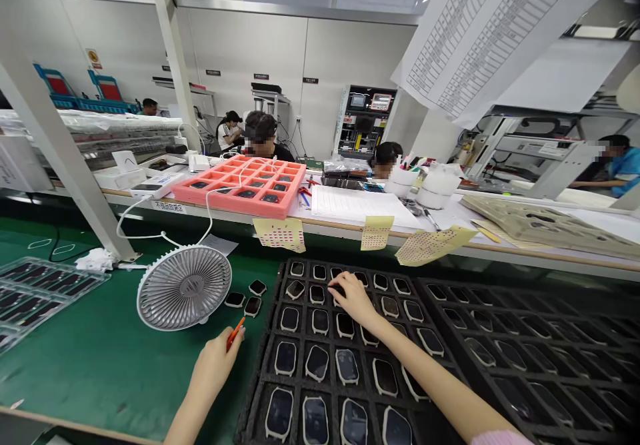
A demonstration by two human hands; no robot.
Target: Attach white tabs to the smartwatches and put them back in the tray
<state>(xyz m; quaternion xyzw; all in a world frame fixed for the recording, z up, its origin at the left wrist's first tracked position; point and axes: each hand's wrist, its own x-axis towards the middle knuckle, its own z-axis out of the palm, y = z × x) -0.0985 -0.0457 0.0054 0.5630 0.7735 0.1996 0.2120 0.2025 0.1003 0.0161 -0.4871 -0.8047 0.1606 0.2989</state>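
Three loose watch cases (pixel 253 306); two black trays (pixel 265 340); left hand (pixel 215 360) clasps one orange tool (pixel 235 334); right hand (pixel 354 298) half-curled over one tray, hold unclear.

Watch tray (pixel 257 378) on the bench (pixel 115 365), watches (pixel 347 366) in its compartments; second tray (pixel 470 305) directly right. Fan (pixel 185 288) left, three loose watches (pixel 253 307) between fan and watch tray. Plastic tray (pixel 47 292) far left. Shelf (pixel 330 230) runs behind: foam tray (pixel 280 209) left, paper sheets (pixel 360 206) middle, tubs (pixel 433 195) just right of those, panel (pixel 565 228) far right.
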